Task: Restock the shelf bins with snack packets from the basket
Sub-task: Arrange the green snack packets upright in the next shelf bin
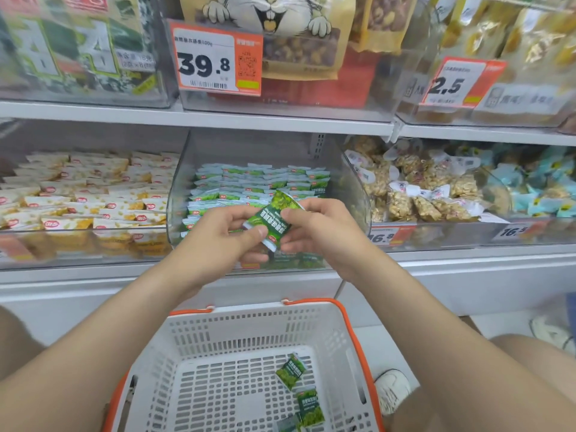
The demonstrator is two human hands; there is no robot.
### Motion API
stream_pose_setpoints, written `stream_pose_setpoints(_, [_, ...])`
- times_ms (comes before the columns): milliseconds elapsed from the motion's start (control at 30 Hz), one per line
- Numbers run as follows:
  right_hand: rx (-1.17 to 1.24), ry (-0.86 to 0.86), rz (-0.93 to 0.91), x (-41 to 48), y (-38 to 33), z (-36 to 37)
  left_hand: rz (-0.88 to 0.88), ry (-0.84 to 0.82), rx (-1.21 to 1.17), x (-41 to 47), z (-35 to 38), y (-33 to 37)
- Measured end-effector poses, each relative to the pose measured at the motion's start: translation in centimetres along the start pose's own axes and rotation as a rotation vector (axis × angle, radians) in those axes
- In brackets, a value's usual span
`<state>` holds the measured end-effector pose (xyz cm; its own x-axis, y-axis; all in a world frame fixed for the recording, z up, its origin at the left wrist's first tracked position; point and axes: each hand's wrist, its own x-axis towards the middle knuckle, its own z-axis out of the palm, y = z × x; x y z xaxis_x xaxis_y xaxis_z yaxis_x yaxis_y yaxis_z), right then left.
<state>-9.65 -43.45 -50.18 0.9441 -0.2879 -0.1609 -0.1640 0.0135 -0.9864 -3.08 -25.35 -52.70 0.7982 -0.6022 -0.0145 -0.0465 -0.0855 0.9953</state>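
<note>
Head view: both hands up in front of middle clear bin (352, 182) on lower shelf. Left hand (218, 235) and right hand (314, 229) pinch 1 green snack packet (270, 218) together, thumbs on its face, fingers behind; packet tilted, top end up-right, just over the bin's front lip. Could be more than 1 pkt in the pinch, cannot tell. Bin holds many matching green/white packets in rows, too many to count. White basket w/ orange handle (249, 325) below, btwn the arms; 3 green packets in it at bottom right: 1 tilted (291, 371), 1 upright (310, 406), 1 partly cut off at frame edge (288, 424). Left bin: yellow/white packets. Right bin: clear bags of nuts. 2 price tags on upper shelf: 39.8 (218, 59), 2.5 (458, 84).
</note>
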Motion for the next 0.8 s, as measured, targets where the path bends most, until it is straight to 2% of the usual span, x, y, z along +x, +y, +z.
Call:
stream_pose_setpoints(100, [-0.090, -0.108, 0.026, -0.3, -1.3, -0.3, 0.007, 0.157, -0.124, 0.6, 0.0, 0.3])
stream_pose_setpoints(200, [-0.334, -0.131, -0.100, -0.4, -1.3, -0.4, 0.069, 0.270, -0.085, 1.1, 0.0, 0.9])
stream_pose_setpoints(267, [-0.427, -0.114, -0.191, -0.2, -1.2, -0.4, 0.143, 0.273, 0.038, 1.4, 0.0, 1.1])
stream_pose_setpoints(367, [-0.501, -0.117, -0.234, 0.6, -1.3, -0.9, 0.183, 0.268, 0.033, 1.9, 0.4, 1.5])
stream_pose_setpoints(433, [-0.508, -0.005, -0.208, 1.6, -1.2, -1.7, 0.198, 0.255, 0.035, 2.3, 0.6, 1.3])
stream_pose_setpoints(467, [-0.527, 0.086, -0.217, 2.1, -1.2, -2.2, 0.243, 0.258, 0.163, 2.7, 0.4, 0.8])
stream_pose_setpoints(567, [-0.717, 0.362, -0.336, 2.9, -1.7, -4.2, 0.395, 0.192, 0.812, 3.5, -0.4, -0.9])
stream_pose_setpoints(633, [-0.859, 0.402, -0.431, 3.1, -2.2, -5.2, 0.431, 0.099, 1.080, 4.1, -0.8, -1.7])
stream_pose_setpoints(700, [-1.008, 0.378, -0.496, 3.9, -2.0, -5.8, 0.389, 0.035, 1.245, 4.8, -1.0, -2.2])
stream_pose_setpoints(800, [-1.221, 0.343, -0.495, 5.7, -1.1, -6.0, 0.327, -0.024, 1.312, 5.4, -1.5, -2.5])
